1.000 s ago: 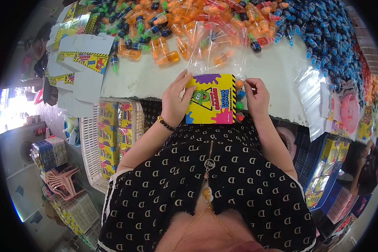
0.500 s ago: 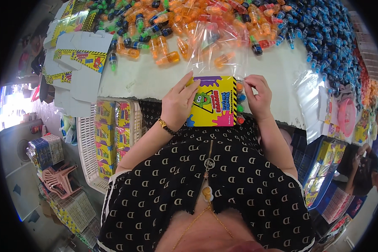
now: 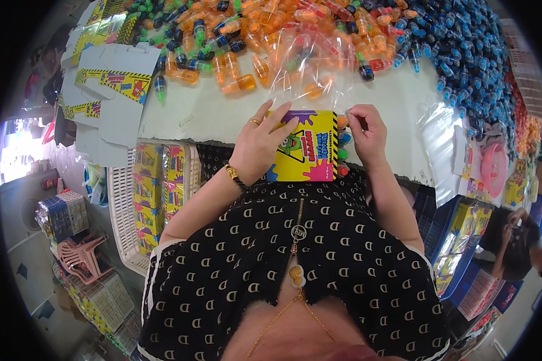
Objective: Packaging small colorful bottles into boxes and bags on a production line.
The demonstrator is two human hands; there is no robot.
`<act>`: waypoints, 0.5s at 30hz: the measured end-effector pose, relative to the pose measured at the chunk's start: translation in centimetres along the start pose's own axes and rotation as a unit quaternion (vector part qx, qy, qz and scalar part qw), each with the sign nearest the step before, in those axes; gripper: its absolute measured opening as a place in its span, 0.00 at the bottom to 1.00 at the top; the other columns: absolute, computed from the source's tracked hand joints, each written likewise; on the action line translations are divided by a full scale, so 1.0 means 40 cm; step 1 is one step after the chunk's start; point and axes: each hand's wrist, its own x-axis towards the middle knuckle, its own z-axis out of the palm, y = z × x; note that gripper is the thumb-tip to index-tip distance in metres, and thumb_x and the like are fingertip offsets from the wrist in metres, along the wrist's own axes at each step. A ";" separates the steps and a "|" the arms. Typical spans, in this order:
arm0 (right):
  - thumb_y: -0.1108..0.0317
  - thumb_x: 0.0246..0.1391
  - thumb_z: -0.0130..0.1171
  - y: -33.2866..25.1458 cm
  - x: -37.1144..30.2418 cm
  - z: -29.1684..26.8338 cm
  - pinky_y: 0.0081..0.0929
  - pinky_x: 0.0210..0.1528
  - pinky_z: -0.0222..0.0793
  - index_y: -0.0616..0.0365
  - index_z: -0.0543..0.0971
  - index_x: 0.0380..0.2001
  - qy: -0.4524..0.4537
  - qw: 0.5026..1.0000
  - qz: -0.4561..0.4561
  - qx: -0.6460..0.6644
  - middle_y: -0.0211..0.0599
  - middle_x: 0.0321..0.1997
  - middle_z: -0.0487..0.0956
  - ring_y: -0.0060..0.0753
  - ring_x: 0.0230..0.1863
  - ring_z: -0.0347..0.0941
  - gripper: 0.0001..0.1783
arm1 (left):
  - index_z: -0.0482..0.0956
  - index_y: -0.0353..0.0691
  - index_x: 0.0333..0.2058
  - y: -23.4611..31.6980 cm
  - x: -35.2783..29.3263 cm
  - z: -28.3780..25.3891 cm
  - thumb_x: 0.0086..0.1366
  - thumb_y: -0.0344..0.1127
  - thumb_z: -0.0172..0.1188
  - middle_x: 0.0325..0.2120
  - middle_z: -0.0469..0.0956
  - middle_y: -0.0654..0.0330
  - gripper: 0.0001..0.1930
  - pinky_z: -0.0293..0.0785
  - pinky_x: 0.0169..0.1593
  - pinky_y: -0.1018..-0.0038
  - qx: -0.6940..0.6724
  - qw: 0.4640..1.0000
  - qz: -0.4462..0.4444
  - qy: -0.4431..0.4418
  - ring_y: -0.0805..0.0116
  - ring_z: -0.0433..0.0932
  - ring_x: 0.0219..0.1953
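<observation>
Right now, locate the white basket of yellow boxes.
In the head view, the white basket sits left of centre, below the near edge of the table and lower-left of the left hand.

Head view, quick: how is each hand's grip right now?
Left hand: fingers spread on the yellow box; grip cannot be told.
Right hand: closed in a pinch beside the box; anything held unclear.

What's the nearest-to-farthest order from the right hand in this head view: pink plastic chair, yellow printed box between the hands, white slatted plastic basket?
1. Yellow box, just left.
2. White basket, lower left.
3. Pink chair, far left.
</observation>
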 end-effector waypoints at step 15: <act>0.73 0.51 0.57 -0.058 -0.021 0.008 0.35 0.39 0.71 0.56 0.73 0.30 0.039 0.993 -0.005 -0.108 0.38 0.34 0.74 0.44 0.39 0.72 0.03 | 0.79 0.33 0.44 0.009 -0.004 0.024 0.59 0.18 0.49 0.47 0.76 0.47 0.16 0.70 0.55 0.65 -0.022 0.998 0.004 0.055 0.49 0.74 0.51</act>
